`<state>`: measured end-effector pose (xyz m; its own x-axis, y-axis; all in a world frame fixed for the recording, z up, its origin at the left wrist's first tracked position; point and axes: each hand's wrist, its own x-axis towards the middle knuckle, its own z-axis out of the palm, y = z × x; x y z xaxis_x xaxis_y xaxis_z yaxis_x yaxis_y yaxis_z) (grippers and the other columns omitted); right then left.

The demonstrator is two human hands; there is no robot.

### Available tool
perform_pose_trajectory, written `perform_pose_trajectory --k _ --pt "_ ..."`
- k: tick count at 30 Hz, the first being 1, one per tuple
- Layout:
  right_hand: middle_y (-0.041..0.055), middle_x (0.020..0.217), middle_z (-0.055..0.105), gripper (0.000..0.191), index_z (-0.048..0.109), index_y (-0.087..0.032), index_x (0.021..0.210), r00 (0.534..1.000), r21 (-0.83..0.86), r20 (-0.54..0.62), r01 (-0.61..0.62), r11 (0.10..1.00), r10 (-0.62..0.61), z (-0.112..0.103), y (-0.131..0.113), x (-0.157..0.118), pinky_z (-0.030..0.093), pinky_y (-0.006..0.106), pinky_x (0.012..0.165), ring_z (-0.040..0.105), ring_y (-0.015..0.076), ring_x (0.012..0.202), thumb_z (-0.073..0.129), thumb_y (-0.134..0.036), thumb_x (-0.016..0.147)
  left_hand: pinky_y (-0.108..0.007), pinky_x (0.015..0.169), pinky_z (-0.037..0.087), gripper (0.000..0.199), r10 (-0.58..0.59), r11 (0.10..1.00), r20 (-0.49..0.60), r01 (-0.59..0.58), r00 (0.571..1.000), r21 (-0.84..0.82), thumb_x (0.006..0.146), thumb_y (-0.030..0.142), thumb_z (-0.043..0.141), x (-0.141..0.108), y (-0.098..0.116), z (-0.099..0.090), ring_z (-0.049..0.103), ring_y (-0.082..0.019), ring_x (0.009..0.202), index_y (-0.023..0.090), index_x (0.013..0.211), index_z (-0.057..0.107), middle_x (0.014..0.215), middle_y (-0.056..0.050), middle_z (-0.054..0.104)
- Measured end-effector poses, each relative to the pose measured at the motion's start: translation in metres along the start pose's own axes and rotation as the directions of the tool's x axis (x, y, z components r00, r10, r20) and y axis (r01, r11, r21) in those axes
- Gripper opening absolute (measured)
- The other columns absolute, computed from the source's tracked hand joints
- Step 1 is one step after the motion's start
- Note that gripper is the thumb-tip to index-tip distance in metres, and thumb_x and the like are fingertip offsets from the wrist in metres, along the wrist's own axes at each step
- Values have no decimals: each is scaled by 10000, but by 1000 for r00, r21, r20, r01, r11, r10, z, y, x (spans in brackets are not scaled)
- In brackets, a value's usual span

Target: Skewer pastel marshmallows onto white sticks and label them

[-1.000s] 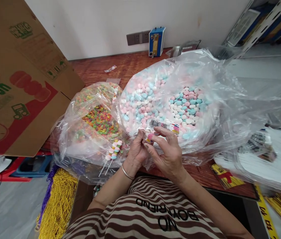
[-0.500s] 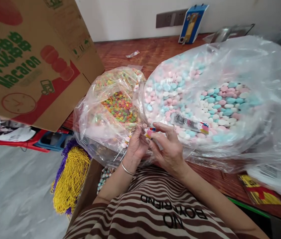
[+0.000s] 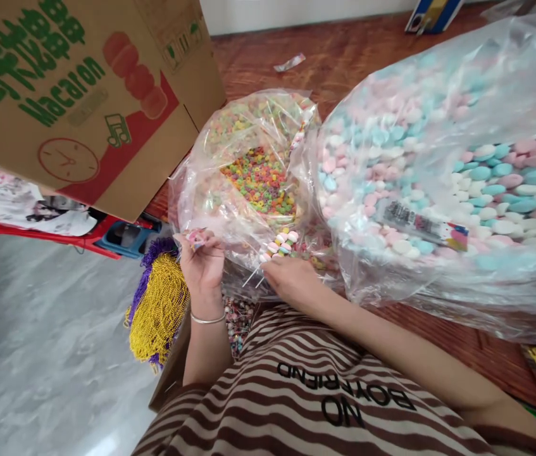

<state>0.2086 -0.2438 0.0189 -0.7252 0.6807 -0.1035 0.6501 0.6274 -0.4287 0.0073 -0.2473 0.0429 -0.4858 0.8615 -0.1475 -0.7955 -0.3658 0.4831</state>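
Note:
My left hand [image 3: 205, 266] is raised at the left edge of the smaller clear bag, its fingers pinching a small, crumpled printed wrapper [image 3: 196, 238]. The wrapper's contents are too small to make out. Over the front of that bag, my right hand [image 3: 293, 278] has its fingertips closed at the white sticks of the candy skewers [image 3: 281, 244], which carry pink, white and yellow pieces. Its palm faces down, so part of the grip is hidden. Small ring-shaped candies [image 3: 265, 183] in orange, green and yellow fill the smaller bag [image 3: 192, 164].
A large bag of pink, blue and white candies [image 3: 505, 183] spreads at the right, with a printed packet [image 3: 422, 223] on it. The Macaron carton [image 3: 73, 101] stands at the left. An open box [image 3: 173, 367] sits by my waist, beside yellow and purple bead strands [image 3: 158, 310].
My hands have parted: the left moved left with the wrapper, the right moved down to the candy skewers' sticks. The view has shifted, so the bags appear further right and higher.

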Motion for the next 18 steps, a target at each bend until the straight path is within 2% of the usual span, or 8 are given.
perform_pose_trajectory --k 2,5,7,10,12,14,16,18 --pt "149 979 763 246 670 -148 1121 978 -23 202 67 998 -61 16 -19 24 511 298 725 728 237 908 483 -116 965 -147 578 434 312 -2 1000 -18 1 1000 -4 976 329 616 -5 4 -6 543 -58 620 186 700 596 657 24 597" --pt "194 957 771 241 685 -102 1073 966 -16 248 78 997 -71 27 -38 49 513 311 741 739 264 935 489 -68 936 -145 578 433 282 -49 998 -26 48 998 -35 953 342 653 -9 2 -13 545 -51 615 178 732 592 664 33 596" --pt "201 972 773 255 685 -91 1083 970 -16 233 71 997 -65 22 -39 51 515 320 754 740 271 945 482 -63 932 -142 577 430 280 -70 996 -19 69 997 -60 932 345 685 -9 2 -17 542 -45 606 174 736 584 659 41 589" --pt "150 990 779 252 683 -130 1077 978 56 189 76 996 -86 2 -22 29 511 303 751 736 244 917 473 -107 940 -140 576 426 298 -82 996 -23 81 996 -45 912 357 712 -5 0 -20 532 -41 596 171 723 576 647 47 577" --pt "90 905 774 255 692 -162 957 984 334 134 65 940 -116 -12 -3 3 504 274 739 723 197 832 437 -150 963 -142 576 425 301 -102 994 -38 101 994 -39 907 353 720 -3 -5 -20 528 -41 596 168 715 581 644 45 576" --pt "44 762 745 369 680 -165 928 981 565 194 -94 820 -21 -19 17 -24 489 245 634 690 157 657 323 -200 1015 -146 569 419 287 -138 990 -61 135 989 -47 915 340 711 -2 -14 -18 530 -42 599 167 717 599 650 40 585" --pt "27 690 713 332 676 -161 968 977 565 148 -210 798 153 -18 32 -45 467 251 595 668 169 611 355 -236 1009 -151 563 411 284 -174 985 -86 172 981 -32 935 335 686 -2 -27 -13 533 -43 600 170 715 614 658 34 594" --pt "46 757 737 291 653 -155 1144 953 406 17 -284 869 304 -10 40 -58 463 267 642 693 200 692 426 -173 962 -157 565 411 303 -205 978 -94 207 974 6 944 334 675 -3 -41 -8 535 -46 598 172 695 613 652 34 591"
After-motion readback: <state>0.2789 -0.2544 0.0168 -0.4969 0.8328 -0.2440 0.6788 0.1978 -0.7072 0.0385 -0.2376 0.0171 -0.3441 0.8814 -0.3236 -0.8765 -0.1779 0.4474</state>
